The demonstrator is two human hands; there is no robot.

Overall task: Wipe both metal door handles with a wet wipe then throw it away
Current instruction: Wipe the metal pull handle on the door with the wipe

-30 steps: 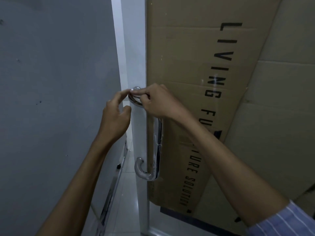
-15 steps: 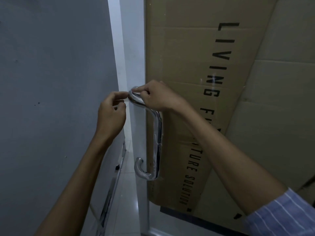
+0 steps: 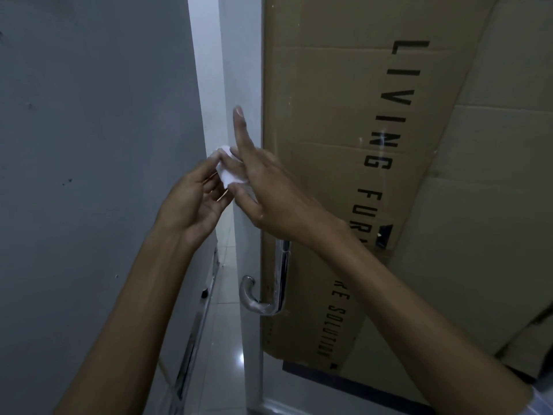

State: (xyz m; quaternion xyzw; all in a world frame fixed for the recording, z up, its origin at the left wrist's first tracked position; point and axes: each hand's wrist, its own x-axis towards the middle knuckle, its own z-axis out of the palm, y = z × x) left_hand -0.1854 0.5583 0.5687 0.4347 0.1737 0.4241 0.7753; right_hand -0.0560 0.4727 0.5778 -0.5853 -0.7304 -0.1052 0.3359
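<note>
1. The wet wipe (image 3: pixel 229 172) is a small white wad held between the two hands, up in front of the white door edge (image 3: pixel 239 85) and above the metal handle (image 3: pixel 276 283).
2. The left hand (image 3: pixel 191 205) has its fingers curled round the wipe from the left and below; this grip holds the wad.
3. The right hand (image 3: pixel 269 190) touches the wipe from the right with its lower fingers, while its forefinger (image 3: pixel 239 124) points straight up. Whether it pinches the wipe or only rests against it cannot be told.
4. The relation that matters: the handle lies below and slightly right of the wipe. Its long axis runs nearly upright down the door, ending in a curved hook at the bottom. Its upper part is hidden behind the right hand and wrist.
5. The right hand is the nearer to the handle, its wrist crossing directly in front of the bar; it seems better placed to take the wipe down along the bar.
6. Room for moving: the cardboard sheet (image 3: pixel 359 145) stands close behind the bar on the right, so there looks to be little space behind it. The grey wall (image 3: pixel 89 145) closes the left side, leaving only the narrow gap beside the door edge.
7. Only one handle is in view; the second is not visible.
</note>
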